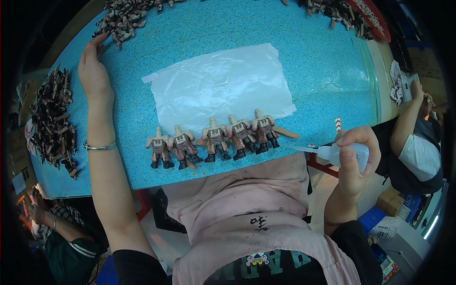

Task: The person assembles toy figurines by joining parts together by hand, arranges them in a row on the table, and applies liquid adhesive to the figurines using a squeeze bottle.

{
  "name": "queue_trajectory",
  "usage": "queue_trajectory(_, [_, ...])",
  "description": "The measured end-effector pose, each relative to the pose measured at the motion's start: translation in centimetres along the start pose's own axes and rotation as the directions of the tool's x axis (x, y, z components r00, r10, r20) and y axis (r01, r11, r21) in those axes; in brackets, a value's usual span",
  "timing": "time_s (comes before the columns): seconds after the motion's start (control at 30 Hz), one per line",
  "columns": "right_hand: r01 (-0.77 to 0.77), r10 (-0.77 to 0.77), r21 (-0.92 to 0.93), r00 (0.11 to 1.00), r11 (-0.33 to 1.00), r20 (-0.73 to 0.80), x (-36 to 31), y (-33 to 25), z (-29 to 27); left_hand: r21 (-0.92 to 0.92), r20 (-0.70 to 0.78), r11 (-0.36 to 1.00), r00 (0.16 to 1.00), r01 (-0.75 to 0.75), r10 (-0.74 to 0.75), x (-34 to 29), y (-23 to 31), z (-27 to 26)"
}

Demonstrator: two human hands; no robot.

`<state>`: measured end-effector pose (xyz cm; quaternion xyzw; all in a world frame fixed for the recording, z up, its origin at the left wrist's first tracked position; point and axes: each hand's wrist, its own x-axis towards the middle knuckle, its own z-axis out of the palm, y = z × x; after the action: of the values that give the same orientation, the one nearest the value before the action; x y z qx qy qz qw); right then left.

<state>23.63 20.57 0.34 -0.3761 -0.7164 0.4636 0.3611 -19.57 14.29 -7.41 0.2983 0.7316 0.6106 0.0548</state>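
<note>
My right hand [355, 154] grips a small white squeeze bottle [359, 158] with a long thin nozzle pointing left over the table's front edge. Several small headless figurine bodies [216, 140] lie in a row before me, with pale neck pegs, brownish clothing and black boots. My left hand [92, 59] reaches to the far left, fingers stretched to the edge of a pile of pale and dark figurine parts [121, 21]. Its fingertips meet the pile; I see nothing held. A clear plastic sheet [223, 88] lies beyond the row, with a small shiny wet-looking spot.
A pile of dark parts [53, 118] covers the table's left edge. More parts [337, 16] lie at the far right beside a red tray [380, 21]. A flat wooden stick [286, 132] lies by the row. Other people sit at both sides; a coworker's arm [409, 116] shows right.
</note>
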Motion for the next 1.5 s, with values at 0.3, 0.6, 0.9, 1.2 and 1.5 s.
queue_trajectory(0.3, [0.077, -0.077, 0.012, 0.996, 0.997, 0.048, 0.0, 0.3, 0.0, 0.018, -0.009, 1.0, 1.0, 0.007, -0.007, -0.5, 0.6, 0.3])
queue_trajectory(0.6, [0.108, -0.106, -0.026, 0.991, 0.994, 0.086, 1.2, -0.2, -0.4, 0.006, -0.019, 1.0, 0.999, -0.029, 0.029, 0.2, -0.1, 0.2])
queue_trajectory(0.9, [-0.161, 0.165, 0.245, 0.986, 0.956, 0.003, 5.9, 0.6, -0.4, 0.034, -0.104, 0.995, 0.99, -0.095, 0.098, -0.6, -1.0, 0.8])
queue_trajectory(1.2, [-0.079, -0.008, 0.213, 0.925, 0.974, 0.381, 22.8, -4.6, 11.4, 0.152, -0.164, 0.98, 0.975, -0.128, 0.153, -1.2, 1.1, 1.2])
queue_trajectory(1.5, [0.341, -0.319, -0.215, 0.939, 0.915, 0.129, 38.3, -1.8, 25.2, 0.146, -0.157, 0.983, 0.978, -0.114, 0.137, -1.5, 2.2, 1.4])
